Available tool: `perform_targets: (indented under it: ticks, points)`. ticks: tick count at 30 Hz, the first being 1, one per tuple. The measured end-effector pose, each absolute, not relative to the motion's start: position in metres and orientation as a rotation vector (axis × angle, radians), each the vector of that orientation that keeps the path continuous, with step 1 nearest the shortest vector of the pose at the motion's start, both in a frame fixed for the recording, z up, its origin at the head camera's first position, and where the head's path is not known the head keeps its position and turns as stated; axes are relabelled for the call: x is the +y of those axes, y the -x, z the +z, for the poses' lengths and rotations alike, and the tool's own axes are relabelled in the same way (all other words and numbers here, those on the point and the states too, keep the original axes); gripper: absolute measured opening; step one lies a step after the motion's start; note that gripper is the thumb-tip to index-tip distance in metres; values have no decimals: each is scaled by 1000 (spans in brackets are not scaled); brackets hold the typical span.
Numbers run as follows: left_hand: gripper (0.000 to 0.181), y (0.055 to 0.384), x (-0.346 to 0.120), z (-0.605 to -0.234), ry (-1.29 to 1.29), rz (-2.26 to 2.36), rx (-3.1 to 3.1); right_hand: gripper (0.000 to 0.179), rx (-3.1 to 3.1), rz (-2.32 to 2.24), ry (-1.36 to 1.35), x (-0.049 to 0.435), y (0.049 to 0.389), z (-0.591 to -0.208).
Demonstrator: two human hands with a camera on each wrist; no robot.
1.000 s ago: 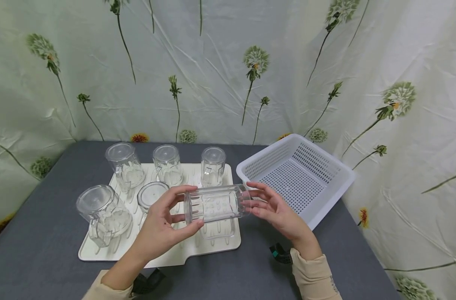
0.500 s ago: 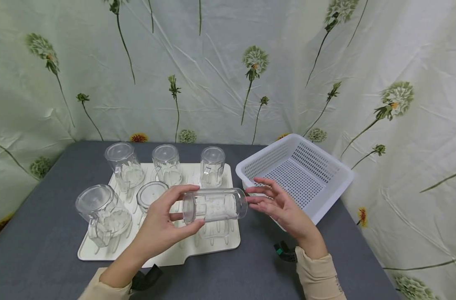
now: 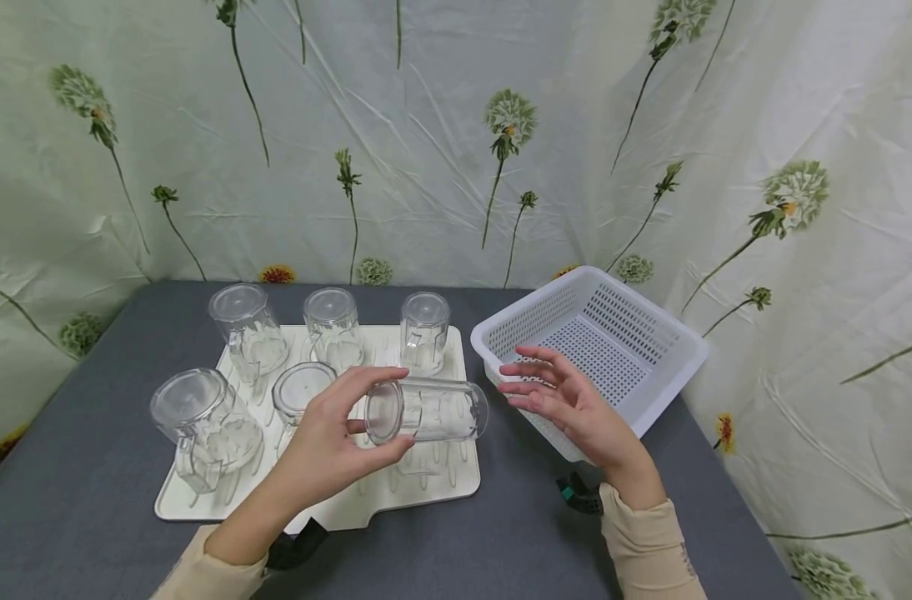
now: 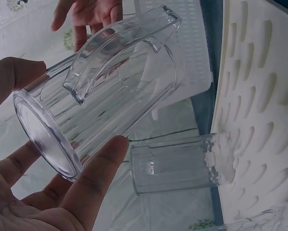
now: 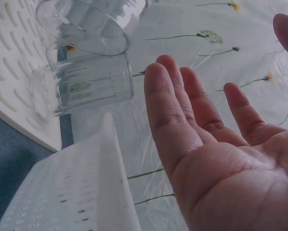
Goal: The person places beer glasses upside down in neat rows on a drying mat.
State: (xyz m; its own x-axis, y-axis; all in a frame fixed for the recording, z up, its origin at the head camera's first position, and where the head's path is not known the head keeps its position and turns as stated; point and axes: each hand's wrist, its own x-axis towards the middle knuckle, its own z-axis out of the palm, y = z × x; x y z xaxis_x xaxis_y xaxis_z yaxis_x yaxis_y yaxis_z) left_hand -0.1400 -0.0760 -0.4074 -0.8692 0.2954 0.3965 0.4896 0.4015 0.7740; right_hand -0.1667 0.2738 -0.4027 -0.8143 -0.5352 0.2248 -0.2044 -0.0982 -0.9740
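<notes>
My left hand (image 3: pixel 328 446) grips a clear glass mug (image 3: pixel 443 412) by its base end, thumb on one side and fingers on the other. The mug lies sideways in the air above a white slotted drainer mat (image 3: pixel 336 515), its mouth toward the right. Its handle (image 4: pixel 120 53) shows in the left wrist view. Apart from the mug's mouth, my right hand (image 3: pixel 579 417) is held up with loosely bent fingers and nothing in them. In the right wrist view, the palm of the right hand (image 5: pixel 230 163) faces up.
Several clear mugs, among them a large one (image 3: pixel 208 417) and a back-row one (image 3: pixel 426 333), stand upside down on the mat. A white perforated basket (image 3: pixel 669 354) sits to the right, behind my right hand. A flowered cloth (image 3: pixel 441 125) hangs behind the dark table (image 3: pixel 516 533).
My right hand has let go of the mug's mouth end and drawn away to the right. The mug has turned slightly in my left hand, its base now facing more toward me.
</notes>
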Motion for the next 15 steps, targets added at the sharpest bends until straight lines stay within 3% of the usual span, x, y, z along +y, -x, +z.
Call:
perform_targets:
  ticks: [15]
  points:
    - [73,145,-73,-403,700,-1404,-2493,50,2069,-1928,765,282,170,-388]
